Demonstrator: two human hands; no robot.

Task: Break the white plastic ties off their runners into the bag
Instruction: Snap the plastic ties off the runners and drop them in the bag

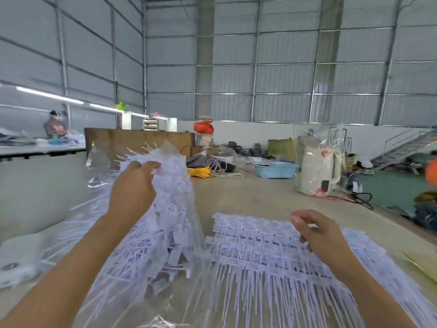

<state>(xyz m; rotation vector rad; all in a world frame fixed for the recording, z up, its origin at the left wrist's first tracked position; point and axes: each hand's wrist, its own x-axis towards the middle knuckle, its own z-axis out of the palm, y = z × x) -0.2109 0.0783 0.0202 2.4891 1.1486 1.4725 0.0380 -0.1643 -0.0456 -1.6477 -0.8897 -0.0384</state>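
Observation:
A clear plastic bag (pixel 179 247) full of loose white ties stands on the table in front of me. My left hand (pixel 133 185) is raised and grips the bag's gathered top, where thin tie tails stick out. To the right, sheets of white ties on their runners (pixel 260 247) lie stacked flat on the table. My right hand (pixel 316 230) hovers over that stack with its fingers loosely curled and nothing visibly in them.
A cream kettle (pixel 318 171) wrapped in clear plastic stands at the right rear. A blue basket (pixel 275 169), yellow cord (pixel 199 172) and clutter sit at the far end. The table edge (pixel 387 216) runs along the right. A white bag (pixel 16 259) lies left.

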